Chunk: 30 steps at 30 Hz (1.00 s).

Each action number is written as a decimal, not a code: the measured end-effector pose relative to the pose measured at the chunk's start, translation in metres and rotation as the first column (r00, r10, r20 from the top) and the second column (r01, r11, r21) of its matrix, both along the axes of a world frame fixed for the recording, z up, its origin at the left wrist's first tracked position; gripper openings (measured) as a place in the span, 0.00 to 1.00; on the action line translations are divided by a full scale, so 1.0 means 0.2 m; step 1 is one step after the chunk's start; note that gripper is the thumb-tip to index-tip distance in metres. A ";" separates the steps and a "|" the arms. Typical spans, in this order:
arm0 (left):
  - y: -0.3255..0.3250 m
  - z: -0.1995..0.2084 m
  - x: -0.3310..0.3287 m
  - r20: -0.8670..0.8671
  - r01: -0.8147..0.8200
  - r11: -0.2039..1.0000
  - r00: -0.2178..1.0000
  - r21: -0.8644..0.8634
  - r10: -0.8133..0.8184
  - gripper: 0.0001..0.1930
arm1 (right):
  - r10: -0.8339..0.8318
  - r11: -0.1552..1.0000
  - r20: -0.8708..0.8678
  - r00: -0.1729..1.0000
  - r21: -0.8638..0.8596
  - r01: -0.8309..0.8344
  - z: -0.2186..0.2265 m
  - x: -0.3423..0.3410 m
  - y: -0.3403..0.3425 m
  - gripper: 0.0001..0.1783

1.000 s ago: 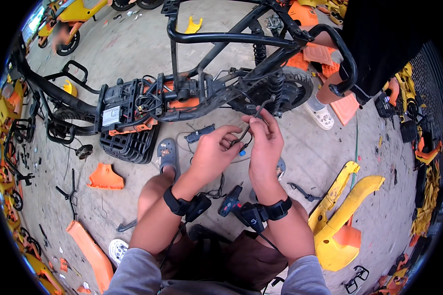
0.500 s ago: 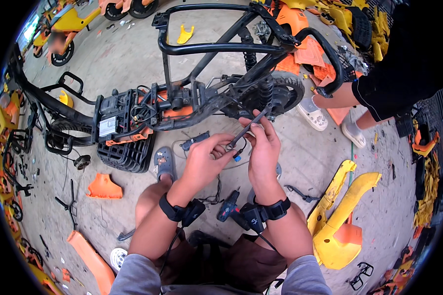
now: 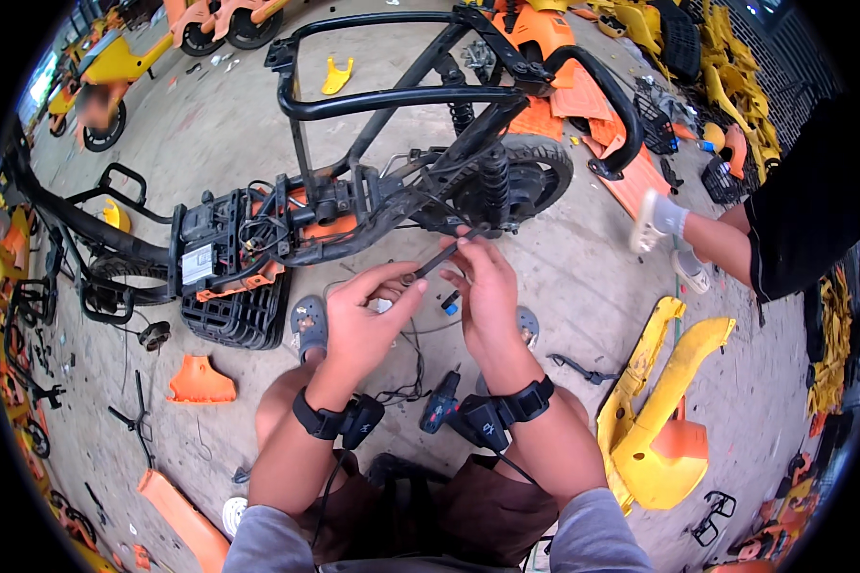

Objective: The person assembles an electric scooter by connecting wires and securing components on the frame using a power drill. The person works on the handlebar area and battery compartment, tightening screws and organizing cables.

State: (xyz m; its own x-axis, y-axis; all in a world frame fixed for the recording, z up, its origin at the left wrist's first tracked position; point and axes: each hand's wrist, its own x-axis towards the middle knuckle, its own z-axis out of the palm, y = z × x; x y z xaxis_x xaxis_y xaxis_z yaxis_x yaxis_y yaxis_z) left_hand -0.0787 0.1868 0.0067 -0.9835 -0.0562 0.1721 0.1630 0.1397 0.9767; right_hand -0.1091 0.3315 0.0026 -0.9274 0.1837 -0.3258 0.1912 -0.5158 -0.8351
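A dark metal rod with a ringed end (image 3: 437, 262) slants between my hands, in front of the scooter frame. My left hand (image 3: 371, 307) pinches its lower, ringed end between thumb and fingers. Closer to the upper end, my right hand (image 3: 487, 291) grips the rod with its fingertips. Just beyond lies the black scooter frame (image 3: 392, 95), stripped of panels, with its rear wheel (image 3: 535, 181) and battery-area wiring exposed. Below the rod, a small connector with a blue end (image 3: 451, 306) shows between my hands.
A cordless drill (image 3: 440, 405) lies on the floor between my legs. Yellow body panels (image 3: 655, 430) lie to the right, orange panels (image 3: 201, 380) to the left. At the right, another person's legs (image 3: 717, 239) stand near the rear wheel. Loose parts are piled along both sides.
The view has shifted slightly, and my hands with the rod appear lower and farther left. The blue-ended connector now hangs apart from my left fingers. The other person has stepped, one foot lifting.
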 end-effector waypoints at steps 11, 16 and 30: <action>-0.04 -0.03 -0.02 -0.098 -0.185 0.980 0.979 -0.067 0.178 0.08 | 0.339 0.439 -0.484 0.807 0.840 0.320 -0.01 0.00 -0.01 0.13; -0.05 0.00 -0.02 0.106 -0.179 0.951 0.982 0.252 0.156 0.09 | 0.599 0.400 -0.343 0.724 0.911 0.101 -0.02 0.08 -0.07 0.13; -0.06 -0.05 -0.04 0.083 0.007 0.975 0.996 0.224 -0.027 0.10 | 0.583 0.566 -0.206 0.786 0.797 -0.211 0.01 0.11 -0.09 0.10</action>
